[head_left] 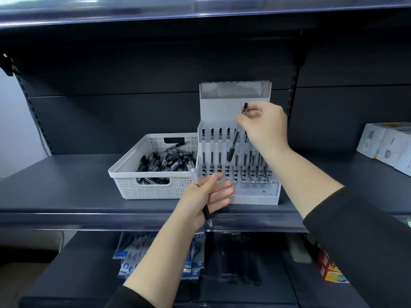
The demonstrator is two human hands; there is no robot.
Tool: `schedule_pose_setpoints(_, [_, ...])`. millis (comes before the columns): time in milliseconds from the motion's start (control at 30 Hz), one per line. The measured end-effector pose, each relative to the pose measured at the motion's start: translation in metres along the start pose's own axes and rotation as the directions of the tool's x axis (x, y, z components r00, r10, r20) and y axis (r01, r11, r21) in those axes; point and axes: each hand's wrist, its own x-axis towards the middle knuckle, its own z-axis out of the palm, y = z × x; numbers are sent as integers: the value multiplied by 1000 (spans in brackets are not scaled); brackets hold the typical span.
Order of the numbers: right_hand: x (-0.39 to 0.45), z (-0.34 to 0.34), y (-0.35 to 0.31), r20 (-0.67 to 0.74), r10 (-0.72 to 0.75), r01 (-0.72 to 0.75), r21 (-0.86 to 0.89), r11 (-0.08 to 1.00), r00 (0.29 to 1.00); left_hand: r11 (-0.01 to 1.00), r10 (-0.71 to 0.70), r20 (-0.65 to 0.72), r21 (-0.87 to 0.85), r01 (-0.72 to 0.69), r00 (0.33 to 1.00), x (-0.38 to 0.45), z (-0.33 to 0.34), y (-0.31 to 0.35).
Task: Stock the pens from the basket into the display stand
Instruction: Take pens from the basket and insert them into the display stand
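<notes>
Our right hand (264, 123) pinches a pen (236, 134) near its top, tip down-left just above the display stand (255, 196) holes; left hand (204, 196), fingers loose, grips a spare pen (195, 181).

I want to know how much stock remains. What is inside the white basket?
Inside the white basket lies a loose pile of pens with black grips. The walls hide the bottom, so the count is unclear.

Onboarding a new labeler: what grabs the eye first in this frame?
The right hand, raised mid-frame, pinches a pen tip-down over the clear display stand on the shelf. The left hand below holds a second pen. A white basket of pens stands left of the stand.
</notes>
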Motion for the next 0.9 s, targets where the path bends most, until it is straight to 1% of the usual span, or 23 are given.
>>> schedule_pose_setpoints(100, [2, 7, 2, 25, -63, 65, -84, 994, 998, 1000, -6, -9, -16, 6, 1000, 1, -1, 1])
schedule_pose_setpoints(200, [-1, 15, 6, 66, -87, 101, -260, 960, 994, 1000, -6, -18, -29, 5, 1000, 2, 0, 1])
schedule_pose_setpoints(267, [-3, 17, 9, 61, -105, 119, -329, 937, 993, 999, -6, -21, -33, 5, 1000, 2, 0, 1])
schedule_pose_setpoints(400, [-2, 18, 14, 62, -104, 119, -329, 937, 993, 999, -7, -25, -34, 6, 1000, 2, -1, 1])
schedule_pose_setpoints(600, [-4, 21, 19, 167, -127, 192, -466, 864, 978, 1000, 0, -29, -28, -1, 1000, 3, -1, 1])
schedule_pose_setpoints(667, [-5, 23, 19, 178, -155, 224, -482, 847, 972, 1000, 1, -30, -27, -2, 1000, 3, 0, 1])
schedule_pose_setpoints(767, [-8, 27, 18, 187, -161, 235, -505, 830, 969, 1000, 2, -34, -28, -2, 999, 3, 0, 1])
schedule_pose_setpoints(900, [-8, 31, 19, 213, -192, 284, -608, 742, 958, 1000, 3, -41, -24, -4, 999, 3, 0, 0])
